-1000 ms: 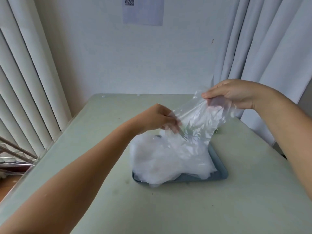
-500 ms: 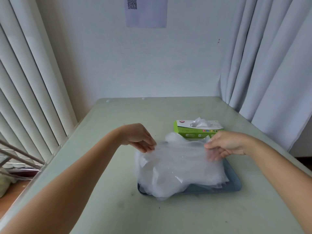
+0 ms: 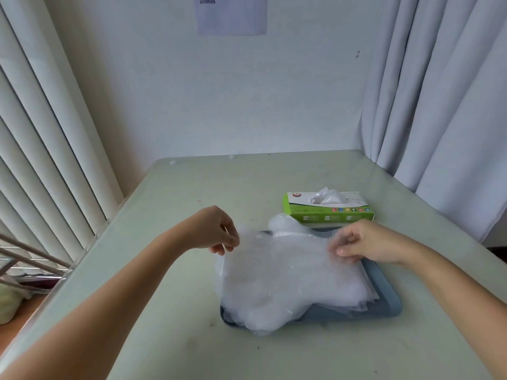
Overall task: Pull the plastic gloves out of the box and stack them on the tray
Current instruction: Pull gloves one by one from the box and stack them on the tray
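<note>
So the table point(image 3: 192, 338) is a pale greenish top with a bit of a sheen. It runs from the bottom of the frame up to the wall in the middle. Two things sit straight on it: a blue-grey tray point(image 3: 386, 297) right of centre in the lower half, and a green box point(image 3: 329, 212) just behind it toward the upper right. They're close, but I can't tell if they touch. The plastic gloves point(image 3: 274, 283) heaped in the tray droop over its lower-left corner toward the tabletop. A few dark specks dot the surface below the tray.
</note>
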A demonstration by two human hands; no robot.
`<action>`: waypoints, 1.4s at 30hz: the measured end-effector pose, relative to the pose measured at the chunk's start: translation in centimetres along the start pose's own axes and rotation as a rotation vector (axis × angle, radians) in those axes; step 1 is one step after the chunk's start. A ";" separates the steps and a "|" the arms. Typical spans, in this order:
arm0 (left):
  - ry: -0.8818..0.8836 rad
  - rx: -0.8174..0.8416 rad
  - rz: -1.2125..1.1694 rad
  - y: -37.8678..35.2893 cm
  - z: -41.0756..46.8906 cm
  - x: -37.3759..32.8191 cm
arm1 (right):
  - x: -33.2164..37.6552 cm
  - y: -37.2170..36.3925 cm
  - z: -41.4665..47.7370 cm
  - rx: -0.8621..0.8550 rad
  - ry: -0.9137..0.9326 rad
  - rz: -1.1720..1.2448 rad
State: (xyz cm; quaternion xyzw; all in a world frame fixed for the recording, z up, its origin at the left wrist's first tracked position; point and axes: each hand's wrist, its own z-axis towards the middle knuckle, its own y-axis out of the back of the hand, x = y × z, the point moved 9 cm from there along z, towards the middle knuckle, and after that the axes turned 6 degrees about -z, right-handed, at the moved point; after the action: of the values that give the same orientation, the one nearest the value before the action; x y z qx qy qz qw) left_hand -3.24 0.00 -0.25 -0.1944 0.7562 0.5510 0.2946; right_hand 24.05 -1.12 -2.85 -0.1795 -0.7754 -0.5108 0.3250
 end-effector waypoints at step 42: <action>-0.809 -0.174 0.502 -10.1 -6.0 -4.9 | 6.8 -4.5 4.2 0.310 0.016 -0.156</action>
State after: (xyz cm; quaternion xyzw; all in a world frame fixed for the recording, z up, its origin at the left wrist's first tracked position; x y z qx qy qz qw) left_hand 5.32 -9.03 -2.92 0.2000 0.5556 0.6978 0.4054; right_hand 15.02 0.49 -2.38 -0.0625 -0.8538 -0.4103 0.3144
